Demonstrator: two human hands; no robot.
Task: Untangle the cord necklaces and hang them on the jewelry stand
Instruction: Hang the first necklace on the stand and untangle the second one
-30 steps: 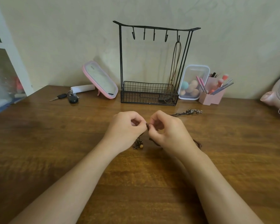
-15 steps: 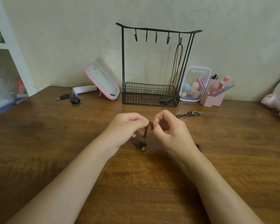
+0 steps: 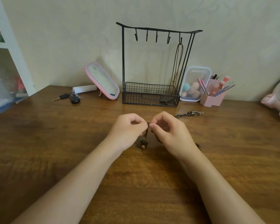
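Wooden table (image 3: 55,151) spreads under the grip. Beyond it stands the jewelry stand (image 3: 150,96), 1 tan necklace (image 3: 178,62) hanging on its rightmost hook. Left hand (image 3: 128,131) and right hand (image 3: 170,135) both pinch a dark cord necklace (image 3: 146,134), with its beaded pendant (image 3: 142,145) just below the pinch.

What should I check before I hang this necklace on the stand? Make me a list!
1. Left hand and right hand both pinch the dark cord necklace: ok.
2. Knot undone: cannot tell, fingers hide it.
3. Free of the charm necklace lying on the table: cannot tell.
4. Empty hook on the jewelry stand: ok, four are bare.
5. Hung necklace out of the way on the rightmost hook: ok.
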